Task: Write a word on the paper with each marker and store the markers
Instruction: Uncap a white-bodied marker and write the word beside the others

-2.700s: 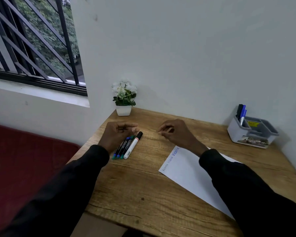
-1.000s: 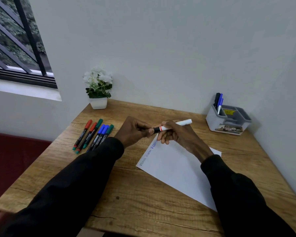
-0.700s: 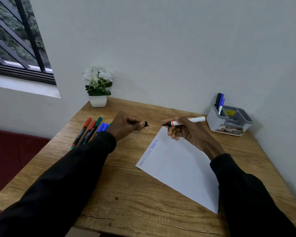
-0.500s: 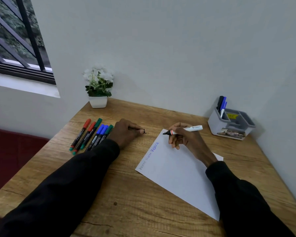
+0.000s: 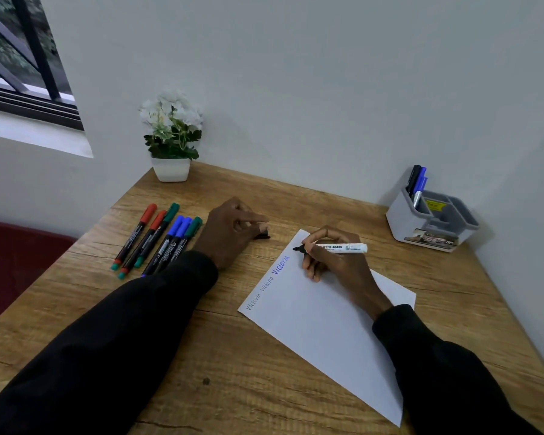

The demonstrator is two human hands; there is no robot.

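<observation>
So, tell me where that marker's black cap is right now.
In the head view the black cap sits on the desk at the left hand's fingertips, between the coloured markers and the paper's far corner.

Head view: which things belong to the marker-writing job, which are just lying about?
Job: whiteboard marker in right hand; black cap; paper; six markers on the table; grey organiser with stored markers.
Lying about: potted plant; window.

Left hand (image 5: pixel 230 230) covers most of the black cap (image 5: pixel 263 236), and right hand (image 5: pixel 333 259) hides the whiteboard marker's (image 5: pixel 349 248) middle. Left sleeve (image 5: pixel 170 293) buries the blue markers' (image 5: pixel 176 226) lower ends. Organizer (image 5: pixel 401 218) label: too small to read.
</observation>
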